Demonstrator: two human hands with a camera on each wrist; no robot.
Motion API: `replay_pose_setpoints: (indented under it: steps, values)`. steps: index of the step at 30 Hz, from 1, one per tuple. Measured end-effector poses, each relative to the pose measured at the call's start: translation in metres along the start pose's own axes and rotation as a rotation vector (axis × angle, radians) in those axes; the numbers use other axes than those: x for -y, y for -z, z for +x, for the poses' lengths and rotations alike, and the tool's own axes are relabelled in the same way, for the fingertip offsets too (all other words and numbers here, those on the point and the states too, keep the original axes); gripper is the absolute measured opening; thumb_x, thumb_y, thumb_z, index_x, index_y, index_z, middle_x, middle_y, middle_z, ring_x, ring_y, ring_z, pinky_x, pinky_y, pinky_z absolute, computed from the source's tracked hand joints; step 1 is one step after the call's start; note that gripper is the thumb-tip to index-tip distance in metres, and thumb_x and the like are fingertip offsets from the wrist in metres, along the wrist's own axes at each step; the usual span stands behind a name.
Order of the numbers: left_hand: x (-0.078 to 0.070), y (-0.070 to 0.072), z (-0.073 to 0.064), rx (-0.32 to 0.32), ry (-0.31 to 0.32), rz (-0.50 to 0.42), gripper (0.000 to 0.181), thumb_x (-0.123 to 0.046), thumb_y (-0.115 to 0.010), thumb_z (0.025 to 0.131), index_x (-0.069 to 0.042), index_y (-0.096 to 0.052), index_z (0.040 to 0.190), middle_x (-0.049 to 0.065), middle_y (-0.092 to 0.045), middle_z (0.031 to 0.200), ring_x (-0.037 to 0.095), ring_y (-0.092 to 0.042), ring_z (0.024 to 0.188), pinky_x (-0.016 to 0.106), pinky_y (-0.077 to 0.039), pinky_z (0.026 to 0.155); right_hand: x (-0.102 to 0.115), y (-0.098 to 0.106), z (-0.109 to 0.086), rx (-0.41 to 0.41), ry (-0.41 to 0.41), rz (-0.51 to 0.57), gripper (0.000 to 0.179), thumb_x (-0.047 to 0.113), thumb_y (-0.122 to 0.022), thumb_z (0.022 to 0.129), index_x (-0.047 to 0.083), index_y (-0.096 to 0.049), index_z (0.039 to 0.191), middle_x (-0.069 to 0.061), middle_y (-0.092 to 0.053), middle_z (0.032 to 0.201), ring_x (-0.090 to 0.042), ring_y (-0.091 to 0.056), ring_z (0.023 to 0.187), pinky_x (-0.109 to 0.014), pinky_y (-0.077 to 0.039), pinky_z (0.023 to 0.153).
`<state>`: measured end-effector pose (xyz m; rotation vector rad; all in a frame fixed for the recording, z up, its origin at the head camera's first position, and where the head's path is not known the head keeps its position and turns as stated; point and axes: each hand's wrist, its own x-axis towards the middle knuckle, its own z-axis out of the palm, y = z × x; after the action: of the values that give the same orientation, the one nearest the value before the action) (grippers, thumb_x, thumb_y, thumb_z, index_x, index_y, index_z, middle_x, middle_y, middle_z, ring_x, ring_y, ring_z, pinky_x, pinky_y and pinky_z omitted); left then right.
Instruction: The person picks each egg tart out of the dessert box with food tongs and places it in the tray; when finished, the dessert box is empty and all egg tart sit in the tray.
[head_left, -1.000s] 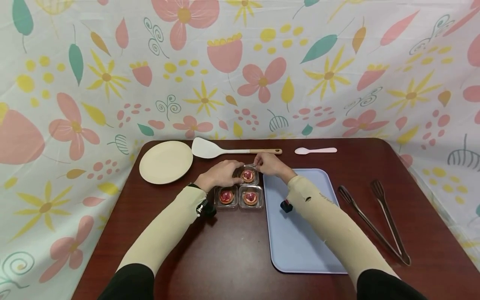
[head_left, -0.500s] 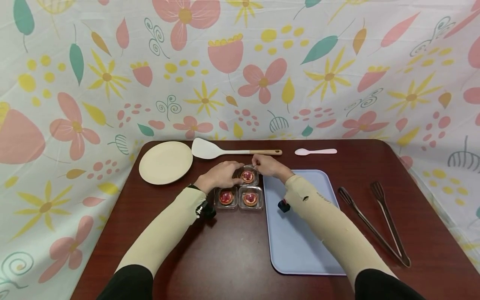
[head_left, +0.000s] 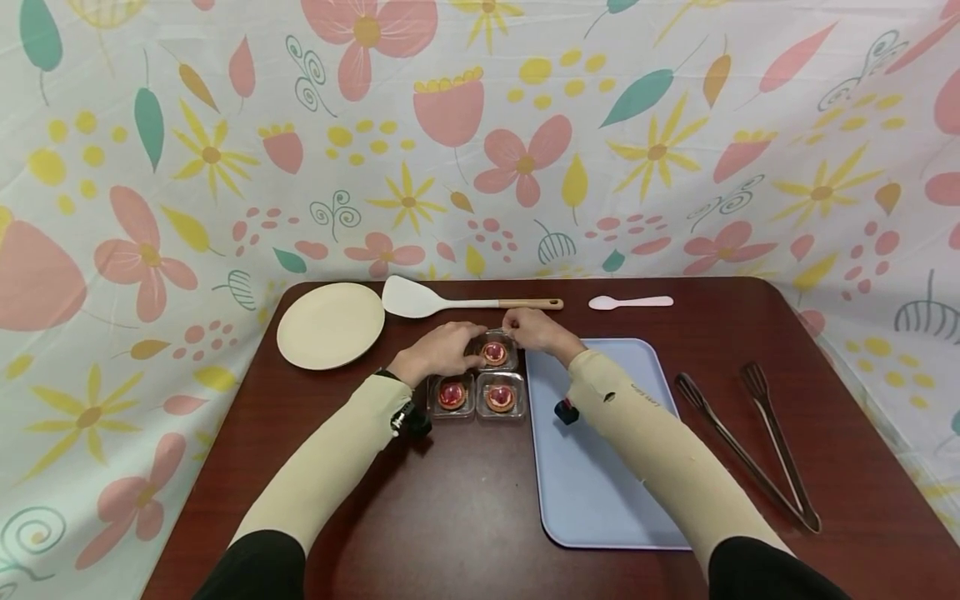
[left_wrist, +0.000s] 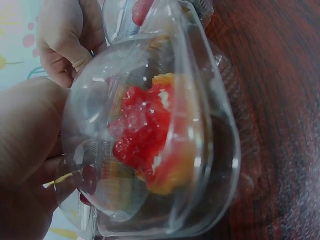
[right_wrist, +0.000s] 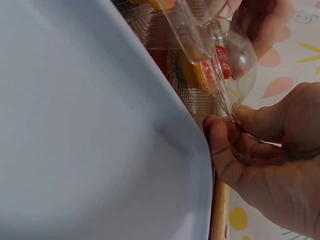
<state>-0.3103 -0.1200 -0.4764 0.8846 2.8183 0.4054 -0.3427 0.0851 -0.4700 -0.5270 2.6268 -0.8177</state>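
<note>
Pinching at the corner: clear tart box under both hands

From where I stand, the far box sits on the worktop, at the back of a group of three; the near-left box and near-right box are close in front of it, with the blue tray just beside them to the right. The left hand grips the far box by its left side, thumb towards the front, fingers towards the back; the right hand pinches the rim at the back right corner between thumb and fingertips; whether the lid is fastened there I cannot tell.

Handling, in my judgement: the box should prove very light; its thin, clear plastic looks springy and slick, liable to dent or skid under a one-sided push; the red-topped tart inside is probably the fragile part, apt to slide or smear if tipped. Recommended hold: the flat rim or the lower walls on opposite sides, lightly and kept level; the domed lid is a poor grip, since pressure there could buckle it onto the topping.
</note>
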Motion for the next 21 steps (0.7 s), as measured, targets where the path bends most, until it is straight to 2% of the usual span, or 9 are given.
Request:
replay_pose_setpoints:
  steps: [8, 14, 21]
  values:
    - [-0.0007, 0.0033, -0.0002, -0.010, -0.017, 0.053, 0.063, -0.040, -0.069, 0.089, -0.008, -0.051, 0.140, 0.009, -0.054, 0.140, 0.022, -0.051, 0.130, 0.037, -0.040, 0.108, -0.0024, 0.0034, -0.0016, -0.009, -0.021, 0.093, 0.017, 0.015, -0.056, 0.098, 0.002, -0.067, 0.099, -0.011, -0.066, 0.090, -0.017, -0.061, 0.074, -0.028, -0.050, 0.065]
    - [-0.0023, 0.0043, 0.0006, -0.025, -0.033, 0.035, 0.062, -0.041, -0.072, 0.086, -0.007, -0.054, 0.135, 0.009, -0.053, 0.136, 0.024, -0.051, 0.126, 0.037, -0.039, 0.108, -0.0027, 0.0039, -0.0035, -0.049, -0.025, 0.063, 0.018, 0.015, -0.058, 0.095, 0.004, -0.072, 0.098, -0.008, -0.067, 0.085, -0.016, -0.057, 0.070, -0.027, -0.045, 0.059]
    - [-0.0037, 0.0037, 0.0022, -0.039, -0.037, 0.044, 0.061, -0.043, -0.072, 0.086, -0.008, -0.056, 0.134, 0.006, -0.054, 0.127, 0.023, -0.051, 0.121, 0.038, -0.039, 0.106, -0.0046, 0.0042, -0.0056, -0.065, -0.027, 0.121, 0.021, 0.012, -0.056, 0.096, -0.001, -0.072, 0.096, -0.011, -0.067, 0.080, -0.014, -0.058, 0.066, -0.025, -0.045, 0.057]
